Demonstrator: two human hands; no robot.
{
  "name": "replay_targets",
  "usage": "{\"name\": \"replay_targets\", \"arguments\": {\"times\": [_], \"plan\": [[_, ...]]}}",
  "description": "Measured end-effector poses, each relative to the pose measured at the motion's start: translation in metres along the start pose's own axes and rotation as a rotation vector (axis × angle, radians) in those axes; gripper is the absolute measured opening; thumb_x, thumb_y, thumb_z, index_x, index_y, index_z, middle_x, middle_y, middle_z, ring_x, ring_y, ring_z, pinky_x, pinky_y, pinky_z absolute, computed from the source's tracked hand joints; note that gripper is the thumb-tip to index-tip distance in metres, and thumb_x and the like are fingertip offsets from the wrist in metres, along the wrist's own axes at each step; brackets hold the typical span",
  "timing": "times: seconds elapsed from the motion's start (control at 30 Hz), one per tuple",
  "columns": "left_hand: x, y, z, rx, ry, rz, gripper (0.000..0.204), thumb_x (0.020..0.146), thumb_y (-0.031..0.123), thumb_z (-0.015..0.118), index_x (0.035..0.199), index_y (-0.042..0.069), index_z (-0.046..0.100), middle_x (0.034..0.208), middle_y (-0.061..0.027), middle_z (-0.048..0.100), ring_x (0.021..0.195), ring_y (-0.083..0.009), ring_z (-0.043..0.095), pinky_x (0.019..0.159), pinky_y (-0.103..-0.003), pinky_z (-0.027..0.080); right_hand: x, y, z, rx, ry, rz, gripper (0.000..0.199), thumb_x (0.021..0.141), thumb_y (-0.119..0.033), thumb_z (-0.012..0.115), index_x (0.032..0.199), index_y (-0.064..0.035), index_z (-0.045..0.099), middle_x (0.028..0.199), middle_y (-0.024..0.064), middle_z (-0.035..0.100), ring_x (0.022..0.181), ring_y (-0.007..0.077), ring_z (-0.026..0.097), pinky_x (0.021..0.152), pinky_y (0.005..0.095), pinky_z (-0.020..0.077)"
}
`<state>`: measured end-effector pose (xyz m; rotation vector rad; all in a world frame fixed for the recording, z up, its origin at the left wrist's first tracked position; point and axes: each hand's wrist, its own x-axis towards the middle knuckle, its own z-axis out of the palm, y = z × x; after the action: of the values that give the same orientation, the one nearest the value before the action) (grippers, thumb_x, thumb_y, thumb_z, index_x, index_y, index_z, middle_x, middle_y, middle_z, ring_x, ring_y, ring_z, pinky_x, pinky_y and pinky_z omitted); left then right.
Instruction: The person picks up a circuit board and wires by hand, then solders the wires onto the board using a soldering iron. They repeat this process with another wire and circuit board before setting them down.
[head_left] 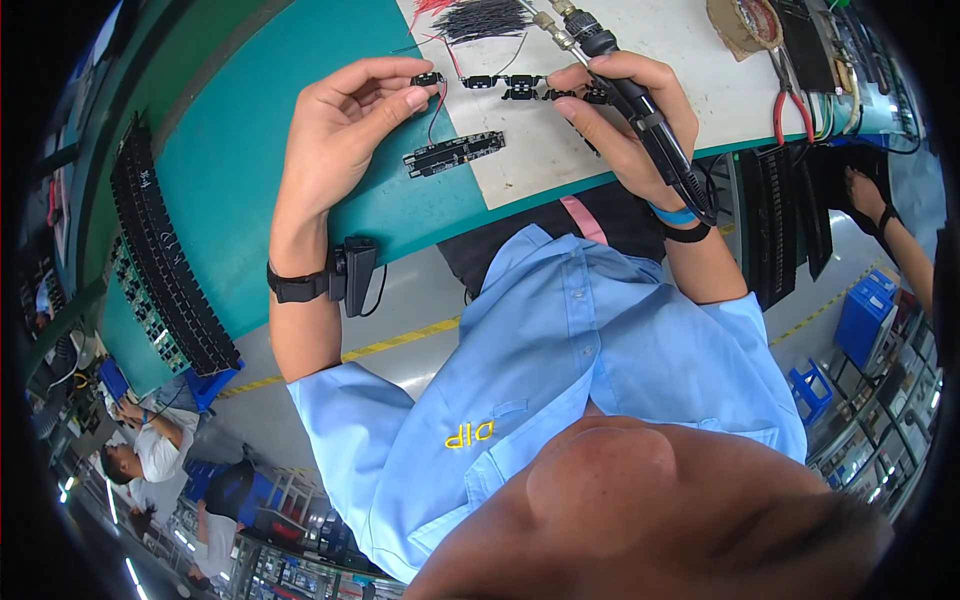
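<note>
My left hand [345,125] is closed, with thumb and fingers pinching a small black module [428,79]. A thin red and black wire pair [437,115] runs from it down to a narrow black circuit board [453,154] lying on the bench. My right hand [650,110] is wrapped round a black-handled soldering iron [640,115] with metal fittings at its far end. The fingertips of that hand also reach a row of small black modules [522,88] between the hands; whether they grip it I cannot tell.
Bundled black wires [485,20] and red wires [430,8] lie at the far side. Red-handled pliers [793,112] and a round container [745,25] are at the far right. Long black strips of parts [165,240] line the left. Other people work in the background.
</note>
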<state>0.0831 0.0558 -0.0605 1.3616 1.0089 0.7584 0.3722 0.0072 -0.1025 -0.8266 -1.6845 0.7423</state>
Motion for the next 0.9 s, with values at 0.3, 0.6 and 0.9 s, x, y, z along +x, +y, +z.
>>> {"name": "replay_targets", "arguments": {"times": [0.3,0.6,0.9], "plan": [[0.0,-0.001,0.001,0.009,0.023,-0.003,0.024,0.095,0.002,0.072,0.118,-0.005,0.071,0.11,-0.0088,0.072,0.103,-0.014,0.07,0.093,-0.026,0.056,0.0,0.0,0.004,0.089,0.116,0.024,0.047,0.088,0.007,0.076,0.128,-0.0037,0.052,0.109,0.017,0.075,0.1,0.0205,0.074,0.084,0.0307,0.0611],[0.0,0.017,-0.009,0.451,0.439,0.521,0.027,0.091,0.005,0.075,0.118,0.005,0.074,0.11,-0.0081,0.074,0.098,-0.0164,0.068,0.087,-0.029,0.054,0.001,-0.001,-0.005,0.167,0.052,0.032,0.056,0.087,0.01,0.075,0.133,-0.0039,0.046,0.123,0.0258,0.068,0.1,0.0223,0.073,0.082,0.0321,0.0618],[-0.02,0.076,0.066,0.732,-0.185,0.26,0.035,0.087,0.005,0.079,0.121,0.006,0.072,0.104,-0.0028,0.076,0.089,-0.0137,0.068,0.081,-0.029,0.049,0.009,-0.038,-0.012,0.042,-0.147,0.035,0.061,0.085,0.01,0.076,0.136,-0.0037,0.045,0.135,0.032,0.061,0.097,0.0224,0.074,0.085,0.0334,0.0612]]}}
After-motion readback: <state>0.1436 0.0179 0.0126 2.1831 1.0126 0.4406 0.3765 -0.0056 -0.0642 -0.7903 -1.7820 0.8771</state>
